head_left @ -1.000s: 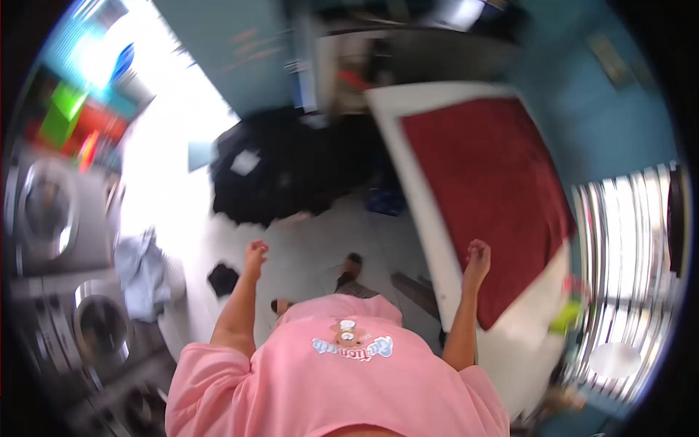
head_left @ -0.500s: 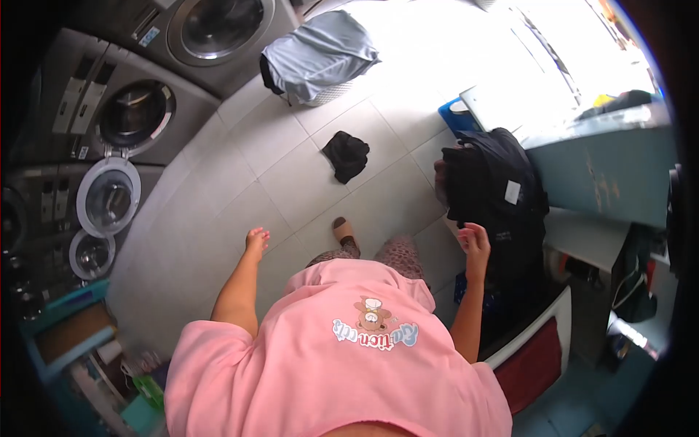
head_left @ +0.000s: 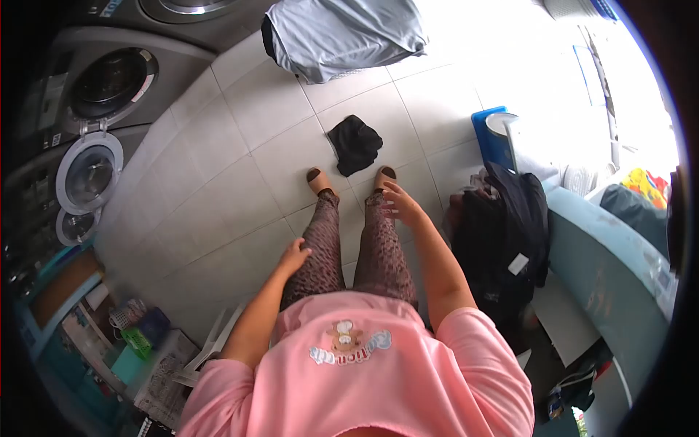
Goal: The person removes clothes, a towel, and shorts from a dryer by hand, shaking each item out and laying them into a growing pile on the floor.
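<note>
My right hand (head_left: 403, 202) reaches forward over my right shin, fingers spread with nothing in them. Just ahead of it, near my shoes, a crumpled black cloth garment (head_left: 355, 146) lies on the tiled floor. My left hand (head_left: 295, 256) hangs beside my left thigh, its fingers loosely apart and nothing held. Farther forward stands a basket covered by a light grey cloth (head_left: 342, 36), with something dark at its left edge. At my right is a large pile of dark clothes (head_left: 495, 233) bearing a white tag.
Front-loading washing machines (head_left: 109, 84) line the left, one with its round door (head_left: 91, 172) swung open. A blue container (head_left: 491, 138) and a light blue counter (head_left: 604, 240) stand on the right. Shelves with a green basket (head_left: 136, 341) are at lower left.
My body has turned and moved toward the black garment, and both feet now show. My right hand has swung inward, away from the dark clothes pile. My left hand has dropped to my thigh.
</note>
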Demonstrator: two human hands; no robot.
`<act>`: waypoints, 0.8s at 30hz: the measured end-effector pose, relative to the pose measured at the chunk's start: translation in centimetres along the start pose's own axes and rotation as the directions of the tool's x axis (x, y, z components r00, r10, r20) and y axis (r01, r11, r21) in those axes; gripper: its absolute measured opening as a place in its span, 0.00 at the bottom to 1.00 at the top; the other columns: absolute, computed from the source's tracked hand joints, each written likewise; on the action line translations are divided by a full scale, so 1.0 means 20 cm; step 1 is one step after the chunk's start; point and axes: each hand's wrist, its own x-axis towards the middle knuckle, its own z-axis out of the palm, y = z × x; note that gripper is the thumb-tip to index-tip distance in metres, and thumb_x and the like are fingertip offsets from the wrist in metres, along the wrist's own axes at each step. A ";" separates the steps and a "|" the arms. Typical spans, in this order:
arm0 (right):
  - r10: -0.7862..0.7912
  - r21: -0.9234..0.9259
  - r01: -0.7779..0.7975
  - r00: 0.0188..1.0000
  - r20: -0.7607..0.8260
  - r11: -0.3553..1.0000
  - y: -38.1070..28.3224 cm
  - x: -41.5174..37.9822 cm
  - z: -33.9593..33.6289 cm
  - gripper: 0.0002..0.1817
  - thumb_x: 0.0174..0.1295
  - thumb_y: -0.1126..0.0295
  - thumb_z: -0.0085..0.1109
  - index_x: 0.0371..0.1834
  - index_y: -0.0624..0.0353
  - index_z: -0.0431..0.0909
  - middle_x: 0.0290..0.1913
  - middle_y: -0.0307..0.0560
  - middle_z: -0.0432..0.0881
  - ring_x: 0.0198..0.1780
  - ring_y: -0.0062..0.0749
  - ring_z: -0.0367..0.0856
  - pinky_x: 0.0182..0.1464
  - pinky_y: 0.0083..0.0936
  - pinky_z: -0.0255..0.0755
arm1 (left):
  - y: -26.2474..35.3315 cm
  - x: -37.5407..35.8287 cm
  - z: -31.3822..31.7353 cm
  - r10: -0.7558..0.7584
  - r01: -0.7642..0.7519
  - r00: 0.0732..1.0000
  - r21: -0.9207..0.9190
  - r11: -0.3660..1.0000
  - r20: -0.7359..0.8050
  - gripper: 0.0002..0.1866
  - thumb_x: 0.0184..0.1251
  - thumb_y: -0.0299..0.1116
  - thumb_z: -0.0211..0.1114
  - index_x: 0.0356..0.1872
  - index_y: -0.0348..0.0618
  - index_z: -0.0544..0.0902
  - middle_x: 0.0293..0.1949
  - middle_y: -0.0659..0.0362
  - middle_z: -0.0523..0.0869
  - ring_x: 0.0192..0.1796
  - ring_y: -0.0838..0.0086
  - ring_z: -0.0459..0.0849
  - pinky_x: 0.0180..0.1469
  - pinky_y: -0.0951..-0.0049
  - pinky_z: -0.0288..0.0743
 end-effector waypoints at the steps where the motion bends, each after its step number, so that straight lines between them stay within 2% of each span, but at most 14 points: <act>1: 0.046 0.008 -0.046 0.999 -0.026 0.999 0.02 0.09 0.01 0.29 0.57 0.61 0.50 0.63 0.43 0.55 0.59 0.43 0.61 0.47 0.38 0.68 0.43 0.35 0.71 | 0.04 0.01 0.02 -0.054 0.053 0.996 0.022 0.998 0.075 0.33 0.51 0.44 0.60 0.57 0.40 0.62 0.55 0.44 0.67 0.59 0.54 0.64 0.59 0.63 0.59; 2: 0.068 0.073 -0.064 0.996 -0.055 0.995 0.03 0.18 0.01 0.29 0.57 0.62 0.50 0.63 0.40 0.53 0.60 0.45 0.60 0.49 0.43 0.66 0.43 0.38 0.71 | 0.04 0.07 0.04 -0.021 -0.003 0.987 0.153 0.988 0.158 0.41 0.48 0.50 0.61 0.62 0.44 0.54 0.61 0.42 0.56 0.62 0.52 0.59 0.59 0.60 0.59; 3: 0.073 0.079 -0.068 0.995 -0.064 0.995 0.02 0.30 0.01 0.29 0.57 0.62 0.50 0.63 0.40 0.53 0.60 0.45 0.60 0.49 0.43 0.66 0.43 0.38 0.71 | 0.04 0.16 0.07 -0.020 -0.006 0.985 0.155 0.988 0.169 0.41 0.48 0.50 0.61 0.62 0.44 0.54 0.61 0.42 0.56 0.62 0.52 0.59 0.59 0.60 0.59; 5: 0.161 0.147 -0.144 0.980 -0.114 0.979 0.05 0.51 0.01 0.29 0.57 0.62 0.50 0.63 0.39 0.54 0.62 0.48 0.57 0.49 0.44 0.66 0.44 0.40 0.71 | 0.28 0.16 0.05 -0.280 0.200 0.957 0.537 0.820 0.072 0.46 0.46 0.54 0.62 0.64 0.49 0.48 0.63 0.42 0.49 0.62 0.49 0.57 0.58 0.55 0.59; 7: 0.211 0.188 -0.192 0.973 -0.088 0.963 0.08 0.74 0.00 0.30 0.57 0.62 0.51 0.63 0.37 0.53 0.64 0.52 0.52 0.54 0.50 0.63 0.47 0.42 0.69 | 0.27 0.28 0.01 -0.323 0.255 0.945 0.508 0.823 0.049 0.50 0.43 0.55 0.65 0.64 0.53 0.45 0.62 0.43 0.49 0.60 0.48 0.57 0.55 0.51 0.61; 9: 0.260 0.323 -0.227 0.963 -0.063 0.919 0.14 0.98 -0.01 0.31 0.57 0.63 0.51 0.64 0.36 0.51 0.65 0.55 0.47 0.59 0.55 0.57 0.50 0.43 0.66 | 0.23 0.39 -0.04 -0.329 0.313 0.944 0.441 0.842 -0.042 0.48 0.40 0.52 0.68 0.63 0.52 0.50 0.59 0.44 0.55 0.58 0.50 0.61 0.54 0.53 0.63; 10: 0.258 0.382 -0.233 0.966 -0.013 0.894 0.19 1.12 -0.03 0.32 0.56 0.64 0.52 0.64 0.36 0.50 0.67 0.52 0.43 0.63 0.56 0.49 0.53 0.45 0.63 | 0.20 0.42 -0.05 -0.280 0.295 0.955 0.419 0.859 -0.098 0.47 0.39 0.50 0.70 0.61 0.51 0.53 0.58 0.45 0.56 0.57 0.50 0.61 0.54 0.54 0.63; 14: 0.280 0.483 -0.212 0.957 -0.073 0.850 0.34 1.62 -0.06 0.34 0.54 0.65 0.55 0.64 0.35 0.52 0.67 0.50 0.43 0.66 0.52 0.41 0.57 0.46 0.57 | 0.20 0.46 -0.11 -0.098 0.204 0.961 0.424 0.882 -0.259 0.45 0.35 0.45 0.72 0.58 0.47 0.59 0.55 0.46 0.60 0.55 0.50 0.63 0.53 0.54 0.62; 15: 0.305 0.486 -0.237 0.950 -0.066 0.841 0.38 1.73 -0.07 0.34 0.54 0.65 0.55 0.64 0.35 0.52 0.67 0.50 0.43 0.66 0.52 0.41 0.57 0.46 0.57 | 0.21 0.48 -0.13 -0.121 0.220 0.961 0.427 0.877 -0.247 0.45 0.35 0.45 0.72 0.58 0.47 0.59 0.55 0.46 0.60 0.55 0.50 0.63 0.53 0.54 0.62; 18: 0.352 0.356 -0.261 0.909 -0.222 0.898 0.43 1.98 -0.08 0.35 0.51 0.64 0.58 0.63 0.37 0.54 0.68 0.40 0.45 0.68 0.47 0.37 0.60 0.49 0.47 | 0.19 0.51 -0.15 -0.106 0.234 0.946 0.419 0.877 -0.306 0.44 0.34 0.45 0.72 0.56 0.44 0.61 0.54 0.47 0.62 0.54 0.51 0.64 0.52 0.54 0.62; 19: 0.336 0.348 -0.227 0.895 -0.294 0.909 0.46 2.05 -0.09 0.34 0.50 0.63 0.59 0.62 0.42 0.56 0.67 0.41 0.51 0.67 0.42 0.40 0.60 0.44 0.45 | 0.17 0.53 -0.15 -0.118 0.246 0.945 0.422 0.872 -0.306 0.44 0.34 0.45 0.72 0.56 0.44 0.61 0.54 0.47 0.62 0.54 0.51 0.64 0.52 0.54 0.62; 22: 0.148 0.498 0.116 0.876 -0.460 0.860 0.55 2.10 -0.11 0.25 0.53 0.68 0.55 0.57 0.49 0.65 0.59 0.41 0.65 0.61 0.32 0.57 0.59 0.35 0.50 | 0.18 0.52 -0.17 -0.093 0.208 0.952 0.393 0.896 -0.293 0.43 0.34 0.44 0.72 0.56 0.44 0.62 0.53 0.46 0.62 0.54 0.51 0.64 0.52 0.55 0.62; 23: 0.097 0.544 0.221 0.863 -0.495 0.809 0.55 2.07 -0.13 0.22 0.55 0.70 0.52 0.55 0.51 0.67 0.56 0.40 0.69 0.58 0.29 0.63 0.57 0.32 0.54 | 0.19 0.52 -0.16 -0.112 0.218 0.955 0.392 0.894 -0.274 0.43 0.34 0.43 0.72 0.56 0.43 0.62 0.54 0.47 0.62 0.55 0.52 0.63 0.53 0.55 0.61; 24: -0.066 0.635 0.452 0.842 -0.535 0.626 0.49 2.00 -0.08 0.18 0.57 0.73 0.49 0.52 0.50 0.70 0.51 0.40 0.72 0.51 0.28 0.70 0.52 0.29 0.62 | 0.20 0.52 -0.17 -0.125 0.223 0.957 0.387 0.895 -0.261 0.43 0.34 0.42 0.72 0.56 0.43 0.61 0.54 0.48 0.62 0.55 0.52 0.63 0.54 0.56 0.61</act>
